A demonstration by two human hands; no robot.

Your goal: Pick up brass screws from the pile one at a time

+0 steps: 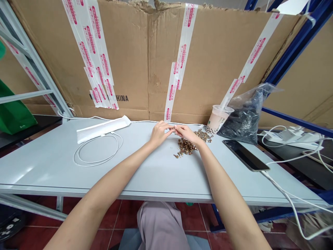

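My left hand [159, 133] and my right hand [187, 134] meet above the pale grey table [135, 173], their fingertips together. A small brass screw [174, 129] is pinched between them, mostly hidden by my fingers. Just below my right hand lies a heap of brass screws [186, 147]. A smaller heap of similar screws [203, 135] sits beyond my right fingers, against the hand's far side.
On the table are a white paper packet [103, 129], a coiled white cable [97, 151], a bubble tea cup [218, 119], a plastic bag of dark items [244, 116], and a black phone [245, 155] with a charging cable. Taped cardboard [148, 59] stands behind.
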